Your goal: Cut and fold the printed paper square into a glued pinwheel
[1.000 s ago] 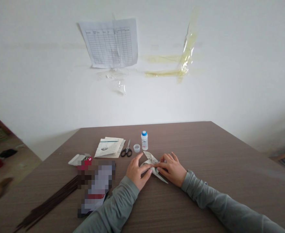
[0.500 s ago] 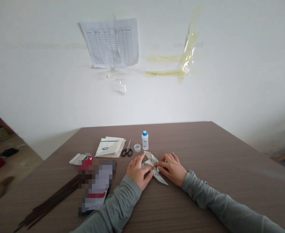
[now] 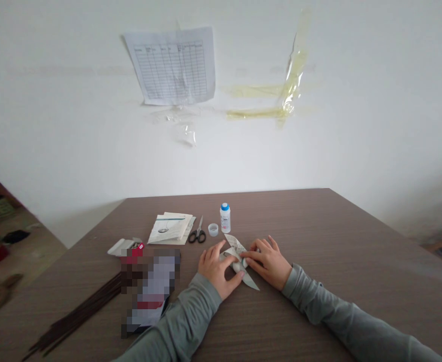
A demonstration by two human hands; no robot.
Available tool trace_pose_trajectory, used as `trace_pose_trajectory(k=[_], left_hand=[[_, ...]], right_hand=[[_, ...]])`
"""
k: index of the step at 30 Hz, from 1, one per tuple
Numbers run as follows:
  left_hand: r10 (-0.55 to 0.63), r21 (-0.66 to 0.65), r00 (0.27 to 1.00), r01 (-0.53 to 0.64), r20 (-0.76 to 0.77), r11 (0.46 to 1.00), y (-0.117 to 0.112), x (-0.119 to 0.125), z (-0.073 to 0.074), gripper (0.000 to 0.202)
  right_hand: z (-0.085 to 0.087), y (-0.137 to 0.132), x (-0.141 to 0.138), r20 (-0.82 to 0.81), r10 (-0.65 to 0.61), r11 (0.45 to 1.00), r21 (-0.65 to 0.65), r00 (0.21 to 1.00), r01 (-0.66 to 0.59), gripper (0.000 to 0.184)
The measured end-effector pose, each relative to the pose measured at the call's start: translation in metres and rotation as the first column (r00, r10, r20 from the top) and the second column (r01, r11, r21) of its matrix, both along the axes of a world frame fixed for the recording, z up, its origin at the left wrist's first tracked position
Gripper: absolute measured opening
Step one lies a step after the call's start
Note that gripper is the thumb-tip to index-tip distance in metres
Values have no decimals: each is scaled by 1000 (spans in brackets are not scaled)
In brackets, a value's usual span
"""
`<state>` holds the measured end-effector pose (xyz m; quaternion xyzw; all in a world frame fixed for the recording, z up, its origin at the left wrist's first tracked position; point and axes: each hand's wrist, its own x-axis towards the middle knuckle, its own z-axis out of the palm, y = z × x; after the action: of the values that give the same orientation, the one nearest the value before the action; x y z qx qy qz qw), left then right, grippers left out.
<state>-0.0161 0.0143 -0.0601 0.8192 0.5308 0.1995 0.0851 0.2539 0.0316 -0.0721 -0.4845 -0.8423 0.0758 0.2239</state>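
Note:
A piece of printed paper (image 3: 250,282) with pointed corners, folded in toward its middle like a pinwheel, lies on the table between my hands. My left hand (image 3: 218,271) has its thumb and forefinger on the paper's middle from the left, its other fingers spread. From the right, my right hand (image 3: 269,262) grips the paper with its fingertips, the fingers bent. The paper's centre is partly hidden by my fingers. Just behind stand a white bottle with a blue cap (image 3: 225,218) and a small translucent cup or cap (image 3: 213,230). Black-handled scissors (image 3: 197,235) lie to their left.
Folded printed papers (image 3: 170,229) lie at the back left of the brown table (image 3: 337,241). Nearer are a small open box (image 3: 125,247), a blurred-out phone-like object (image 3: 149,291) and a bundle of thin dark sticks (image 3: 76,315). A wall rises behind the table.
My left hand has shifted slightly right and its thumb has moved further over the paper. The paper's middle has opened up a little. My right hand has barely moved.

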Motion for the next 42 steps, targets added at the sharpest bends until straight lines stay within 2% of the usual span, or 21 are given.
trace_pose_trajectory(k=[4,7,10,15,17,24,28,33,36,42], left_hand=[[70,-9,998,-70,11,998,-3,5,10,38],[80,7,996,-81,39,997,-2,3,11,40],[78,45,996,-80,51,996,2,-1,-1,48],[105,165,991,-118,82,979,9,-5,-32,55],[107,190,990,-123,95,974,10,-8,-36,54],[65,106,993,-76,97,991,7,-22,-16,51],[63,80,994,-70,85,994,7,-22,-12,48],[78,69,995,-82,58,994,6,-20,-12,50],[44,76,997,-49,57,996,7,-25,-16,52],[45,94,996,-52,71,994,10,-34,-25,56]], right_hand=[[-1,-2,0,37,40,997,63,998,-43,34],[-1,-4,-1,54,47,993,110,997,-53,33],[-1,-5,-4,68,40,990,131,997,-48,31],[0,-6,-7,67,38,992,120,997,-46,32],[2,-5,-7,63,35,995,96,997,-41,31],[3,-5,-6,-9,43,998,50,999,-42,34],[2,-4,-5,-33,48,998,39,998,-47,34],[-1,-1,-3,-55,62,997,43,997,-59,35],[0,0,-2,-74,75,996,60,995,-70,37],[11,15,4,-169,74,994,95,983,-58,40]])
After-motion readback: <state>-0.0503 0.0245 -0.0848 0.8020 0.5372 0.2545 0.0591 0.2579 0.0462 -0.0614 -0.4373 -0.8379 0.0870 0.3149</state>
